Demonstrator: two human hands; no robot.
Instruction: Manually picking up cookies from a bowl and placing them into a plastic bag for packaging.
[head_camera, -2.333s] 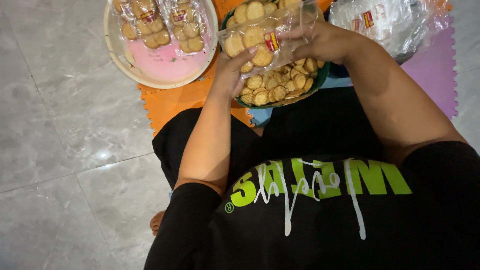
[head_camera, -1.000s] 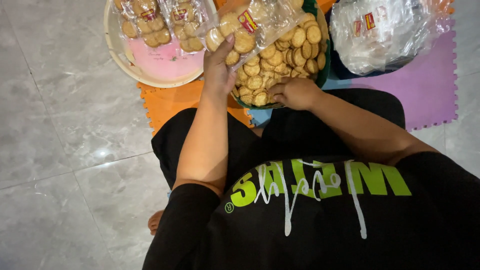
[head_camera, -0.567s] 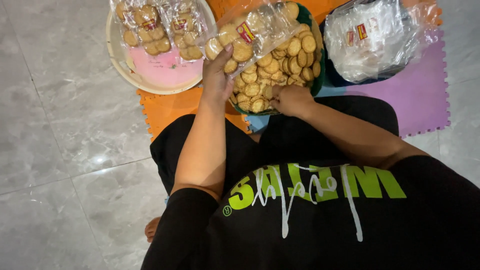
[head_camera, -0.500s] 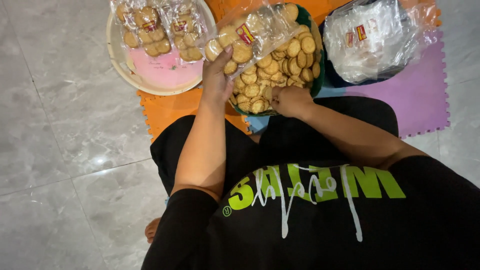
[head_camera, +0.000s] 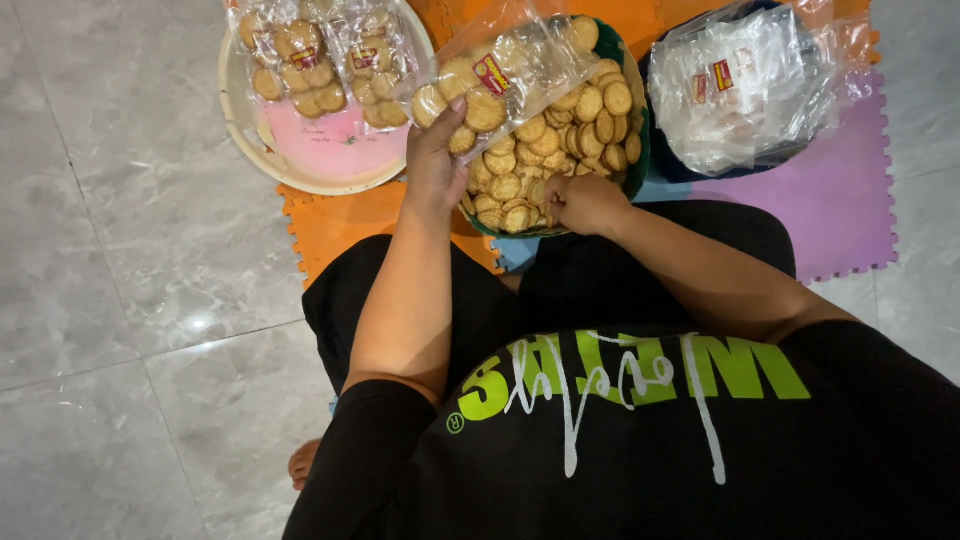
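Two hands are at work over a green basket (head_camera: 640, 150) of loose round biscuits (head_camera: 590, 110); the basket stands on foam floor mats, partly on an orange mat (head_camera: 340, 215) and partly beside a purple mat (head_camera: 850, 190). The left hand (head_camera: 435, 165) is raised at the basket's left rim; its fingers are clamped on the near end of a clear plastic bag (head_camera: 505, 70) partly filled with biscuits, thumb on top and the other fingers beneath; the bag lies tilted across the basket's far-left rim, its open end toward the far edge. The right hand (head_camera: 585, 203) rests at the basket's near rim, touching the loose biscuits; its fingers are curled together and closed downward; whether a biscuit is enclosed cannot be told.

A round cream tray (head_camera: 240, 120) with a pink centre sits at the orange mat's far-left corner, just beside the basket; two sealed biscuit packets (head_camera: 320, 60) lie side by side at the tray's far edge. A heap of empty clear bags (head_camera: 745, 85) fills a dark container (head_camera: 668, 168) at the purple mat's far edge, to the right of the basket and close to it. Grey marble floor tiles (head_camera: 130, 260) surround the mats; the person sits cross-legged in black clothing (head_camera: 620, 440).
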